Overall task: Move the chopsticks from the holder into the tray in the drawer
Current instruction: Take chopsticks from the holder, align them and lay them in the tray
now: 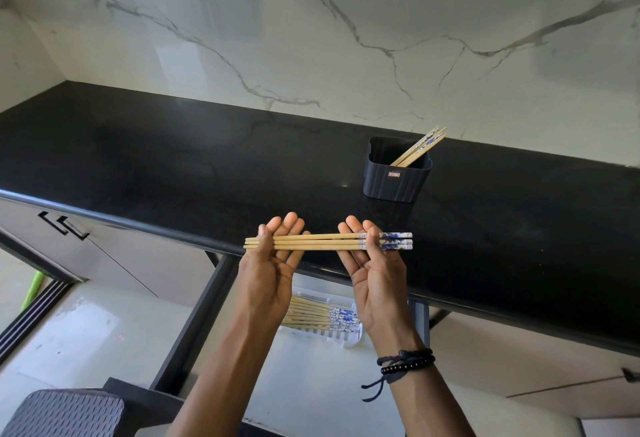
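Head view: left hand point(273, 263), right hand point(375, 275) pinch chopsticks point(325, 241); holder point(394, 182), tray point(350, 339) hold more.

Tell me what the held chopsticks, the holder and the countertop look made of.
The chopsticks look like bamboo or wood: pale tan matte shafts, blue-and-white printed ends. The holder is probably plastic: dark, matte, moulded vertical ribs. The countertop looks like polished black stone, perhaps granite: glossy reflections, fine speckle.
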